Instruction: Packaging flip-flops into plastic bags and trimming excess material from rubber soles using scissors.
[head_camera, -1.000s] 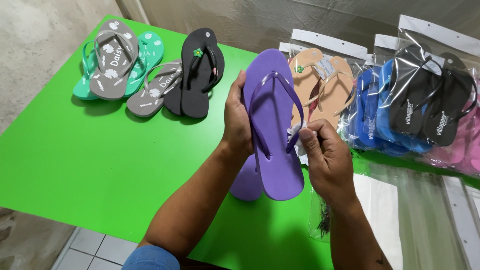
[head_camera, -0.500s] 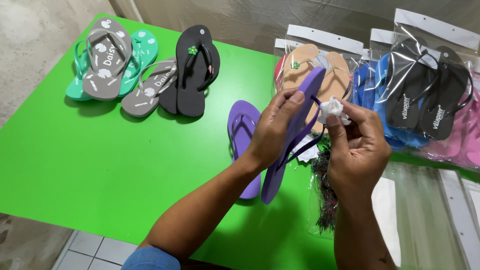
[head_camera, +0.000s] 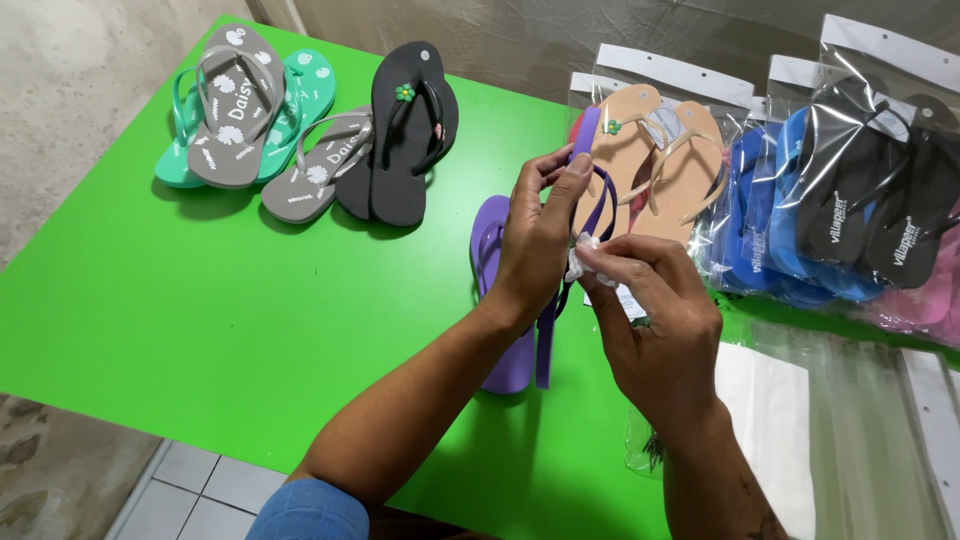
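Above the green bench (head_camera: 200, 300), a purple flip-flop (head_camera: 590, 150) is gripped edge-on by the left hand (head_camera: 535, 240); a white tag (head_camera: 585, 255) is pinched by the right hand (head_camera: 655, 320).

The matt purple foam-rubber sandal (head_camera: 590, 215) in the left hand (head_camera: 535, 240) has smooth straps. The crumpled white paper tag (head_camera: 583, 252) at the right hand (head_camera: 655, 320) looks soft. Right of both hands, clear plastic bags (head_camera: 860, 130) shine glossily; beneath them, the smooth green tabletop (head_camera: 200, 300) has a dull sheen.
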